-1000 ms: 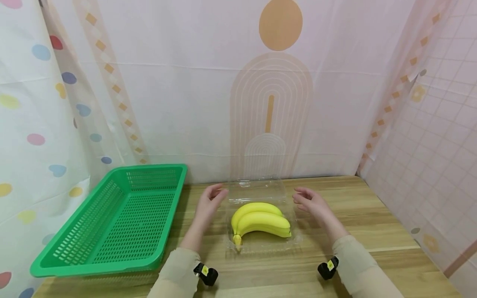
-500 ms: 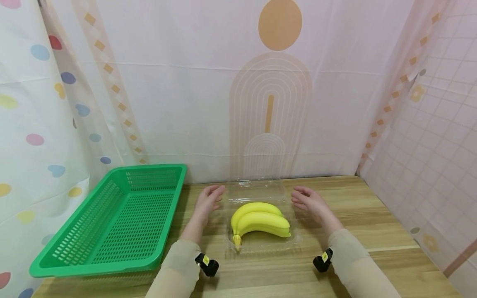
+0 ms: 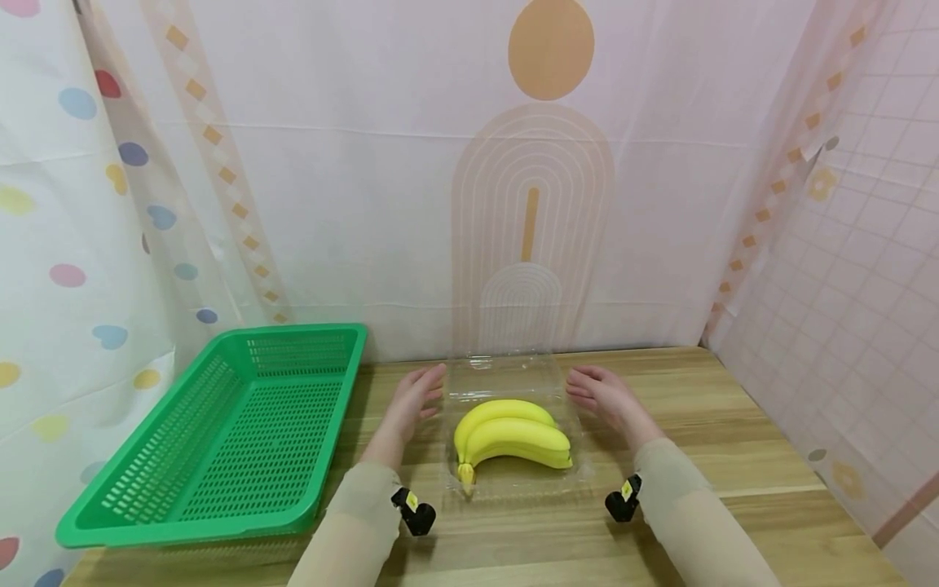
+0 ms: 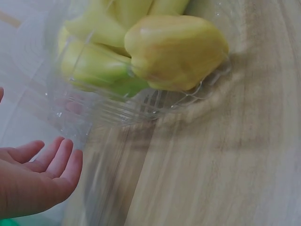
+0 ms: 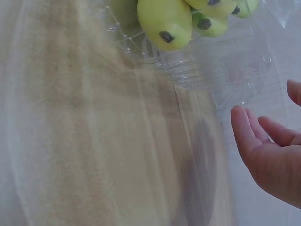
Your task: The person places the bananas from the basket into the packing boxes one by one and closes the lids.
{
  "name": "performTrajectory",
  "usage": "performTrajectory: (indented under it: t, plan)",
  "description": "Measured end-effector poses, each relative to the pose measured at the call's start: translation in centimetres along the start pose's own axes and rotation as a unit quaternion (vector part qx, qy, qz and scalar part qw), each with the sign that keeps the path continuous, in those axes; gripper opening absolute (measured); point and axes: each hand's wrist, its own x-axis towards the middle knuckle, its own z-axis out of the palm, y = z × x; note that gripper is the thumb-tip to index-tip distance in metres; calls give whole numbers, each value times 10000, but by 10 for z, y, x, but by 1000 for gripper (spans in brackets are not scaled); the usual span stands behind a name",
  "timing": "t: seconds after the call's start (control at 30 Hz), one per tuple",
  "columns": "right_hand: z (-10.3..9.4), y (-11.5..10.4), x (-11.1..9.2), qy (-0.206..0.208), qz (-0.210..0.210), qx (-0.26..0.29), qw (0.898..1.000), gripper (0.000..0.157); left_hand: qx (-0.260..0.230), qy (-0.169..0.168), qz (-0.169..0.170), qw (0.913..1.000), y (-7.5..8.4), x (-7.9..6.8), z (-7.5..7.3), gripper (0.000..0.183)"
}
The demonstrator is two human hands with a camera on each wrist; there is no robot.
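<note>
A bunch of yellow bananas [image 3: 517, 434] lies in the base of a clear plastic clamshell box [image 3: 579, 473], stem end toward the left. The box's transparent lid [image 3: 504, 375] is raised at the back. My left hand [image 3: 411, 401] is beside the box's left edge, its fingers loosely bent and holding nothing. On the other side, my right hand [image 3: 605, 397] is close to the lid's right edge with relaxed fingers. In both wrist views the fingers appear near the clear plastic; whether they touch it I cannot tell.
A green perforated plastic basket [image 3: 323, 465] stands at the left of the wooden table [image 3: 528, 538]. Behind the table hangs a patterned curtain [image 3: 352, 204]. A small black camera sits on each wrist.
My right hand has moved left, closer to the box. The left hand's fingers have spread a little beside it. Bananas and box have stayed in place.
</note>
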Motion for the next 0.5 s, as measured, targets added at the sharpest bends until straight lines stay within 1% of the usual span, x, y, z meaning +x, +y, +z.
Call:
performTrajectory:
  t: [0.13, 0.23, 0.4, 0.5]
  plan:
    - [1, 1, 5, -54, 51, 170, 9998, 56, -167, 52, -137, 9998, -1, 2, 2, 78]
    - [2, 0, 8, -115, 70, 194, 9997, 58, -303, 42, -203, 9993, -1, 4, 2, 75]
    - [5, -2, 12, -100, 108, 56, 9999, 57, -422, 22, -287, 9987, 0, 9, 3, 77]
    - [7, -3, 14, -104, 114, -68, 9999, 55, -430, -31, -270, 9987, 0, 12, 4, 80]
